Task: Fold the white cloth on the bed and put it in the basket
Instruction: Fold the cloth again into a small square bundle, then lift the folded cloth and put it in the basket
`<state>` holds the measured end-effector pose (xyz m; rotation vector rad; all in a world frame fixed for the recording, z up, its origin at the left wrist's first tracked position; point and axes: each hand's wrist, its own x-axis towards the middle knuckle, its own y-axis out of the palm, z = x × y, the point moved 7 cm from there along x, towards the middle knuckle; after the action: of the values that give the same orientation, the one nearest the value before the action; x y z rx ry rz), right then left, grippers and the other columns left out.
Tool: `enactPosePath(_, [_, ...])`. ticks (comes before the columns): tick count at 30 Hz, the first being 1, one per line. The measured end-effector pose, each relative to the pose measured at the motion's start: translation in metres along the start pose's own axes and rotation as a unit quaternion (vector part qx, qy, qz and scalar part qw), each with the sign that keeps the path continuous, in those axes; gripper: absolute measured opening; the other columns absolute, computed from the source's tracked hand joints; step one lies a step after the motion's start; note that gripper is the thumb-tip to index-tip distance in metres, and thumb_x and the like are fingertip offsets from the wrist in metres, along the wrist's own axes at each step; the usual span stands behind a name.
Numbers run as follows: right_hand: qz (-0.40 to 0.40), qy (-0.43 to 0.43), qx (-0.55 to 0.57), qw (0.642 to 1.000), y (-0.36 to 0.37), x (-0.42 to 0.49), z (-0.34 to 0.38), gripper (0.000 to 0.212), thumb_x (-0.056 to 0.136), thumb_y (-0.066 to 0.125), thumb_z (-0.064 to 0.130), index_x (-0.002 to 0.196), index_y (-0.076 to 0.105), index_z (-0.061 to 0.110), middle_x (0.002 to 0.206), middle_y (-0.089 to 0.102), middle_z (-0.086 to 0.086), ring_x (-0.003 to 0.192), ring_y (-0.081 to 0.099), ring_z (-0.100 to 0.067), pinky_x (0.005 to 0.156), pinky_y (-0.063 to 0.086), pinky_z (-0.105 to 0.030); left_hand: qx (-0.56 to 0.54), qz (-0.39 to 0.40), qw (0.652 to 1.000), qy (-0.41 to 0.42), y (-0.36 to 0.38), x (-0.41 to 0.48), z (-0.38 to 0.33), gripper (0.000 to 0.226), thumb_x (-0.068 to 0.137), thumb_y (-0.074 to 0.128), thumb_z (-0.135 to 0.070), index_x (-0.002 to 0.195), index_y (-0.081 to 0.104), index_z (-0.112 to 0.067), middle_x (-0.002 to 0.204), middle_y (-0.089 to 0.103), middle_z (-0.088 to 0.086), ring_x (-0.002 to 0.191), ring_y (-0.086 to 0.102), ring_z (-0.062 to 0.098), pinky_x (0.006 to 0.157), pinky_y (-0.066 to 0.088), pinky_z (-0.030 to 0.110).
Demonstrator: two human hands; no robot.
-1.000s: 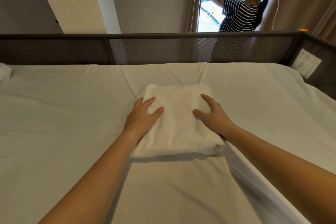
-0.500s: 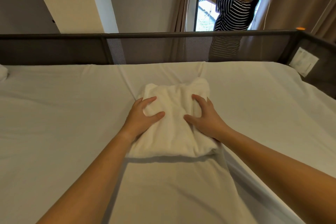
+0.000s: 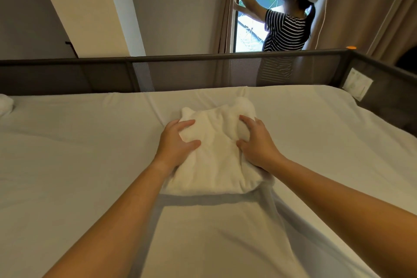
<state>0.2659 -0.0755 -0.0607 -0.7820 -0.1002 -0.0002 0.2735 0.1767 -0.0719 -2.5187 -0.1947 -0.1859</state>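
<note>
The folded white cloth lies in the middle of the bed, squeezed from both sides so its far corners stick up. My left hand grips its left edge, thumb on top and fingers curled around the side. On the right edge sits my right hand, with its fingers dug into the fabric. The near edge of the cloth is slightly raised off the sheet. No basket is in view.
A dark mesh rail runs along the far and right sides of the bed. Behind it a person in a striped shirt stands at a window with brown curtains. Something white lies at the far left.
Both hands went from resting flat on the folded cloth to squeezing it from the sides. The cloth bunched up and its far corners rose. The person at the window has shifted.
</note>
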Motion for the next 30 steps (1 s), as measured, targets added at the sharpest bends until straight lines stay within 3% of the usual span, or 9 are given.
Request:
enactPosePath(4, [-0.037,-0.005,0.01,0.999,-0.036,-0.016,0.016,0.068,0.103,0.067,0.02,0.163,0.035,0.029,0.166,0.032,-0.006,0.15,0.038,-0.031,0.124,0.032,-0.044,0.005,-0.015,0.999,0.046,-0.005,0.003,-0.034,0.062,0.082,0.089,-0.024,0.14,0.067,-0.029,0.154,0.047,0.002,0.14,0.048,0.022,0.109,0.033,0.023])
enactPosePath(14, [-0.13,0.019,-0.011,0.991,-0.14,-0.081,0.008,0.073,0.1,0.069,0.016,0.164,0.035,0.026,0.161,0.037,-0.009,0.147,0.042,-0.031,0.122,0.033,-0.04,-0.011,0.015,0.989,0.148,0.024,-0.019,-0.148,0.06,0.078,0.091,-0.021,0.135,0.071,-0.027,0.149,0.05,0.002,0.137,0.049,0.02,0.11,0.035,0.024])
enactPosePath(26, [-0.263,0.051,-0.036,0.963,-0.304,-0.224,-0.046,0.074,0.097,0.074,0.017,0.162,0.04,0.025,0.16,0.042,-0.007,0.146,0.043,-0.028,0.121,0.033,-0.037,-0.04,0.055,0.962,0.264,0.105,-0.118,-0.32,0.06,0.075,0.094,-0.022,0.131,0.074,-0.025,0.15,0.048,0.002,0.14,0.047,0.02,0.118,0.034,0.03])
enactPosePath(30, [-0.299,0.066,-0.036,0.951,-0.364,-0.294,-0.068,0.074,0.098,0.072,0.015,0.163,0.039,0.025,0.161,0.04,-0.006,0.147,0.041,-0.027,0.121,0.032,-0.038,-0.062,0.066,0.949,0.303,0.148,-0.167,-0.381,0.059,0.074,0.095,-0.023,0.129,0.075,-0.023,0.153,0.042,0.004,0.143,0.042,0.019,0.115,0.027,0.02])
